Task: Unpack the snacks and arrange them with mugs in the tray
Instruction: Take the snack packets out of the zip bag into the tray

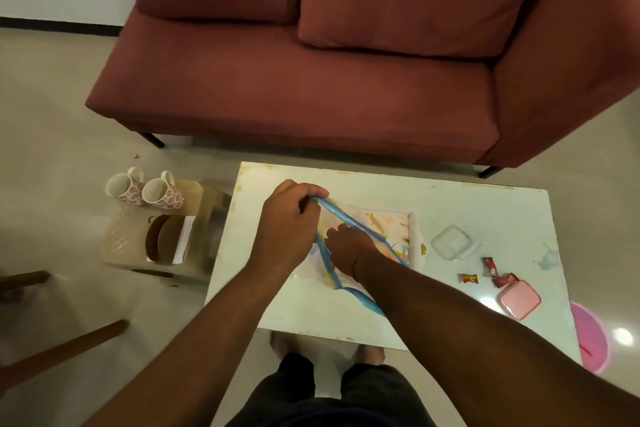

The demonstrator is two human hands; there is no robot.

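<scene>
Worktop: low, white, rectangular, set in front of a red-brown sofa.

Tray: white-rimmed, with a pale orange-patterned floor, lying on the worktop's middle; largely covered by the bag and hands.

Snack bag: clear plastic with a blue zip-type rim, lying over the tray, mouth pulled wide.

Left hand: fingers curled, pinching the far edge of the bag's blue rim and holding it lifted.

Right hand: reaches into the bag's mouth; the fingers are hidden inside, so whether they grip anything cannot be told.

Wrapped sweets: one orange-and-yellow candy and one red sachet, loose on the worktop right of the tray, near each other.

Clear plastic container: squarish, on the worktop between the tray and the sweets.

Pink case: square with rounded corners, near the worktop's right front edge, just beside the red sachet.

Mugs: two, white with red flower print, left mug and right mug, side by side on a small beige stool left of the worktop, well apart from the tray.

Pink basin: on the floor past the worktop's right corner.
</scene>
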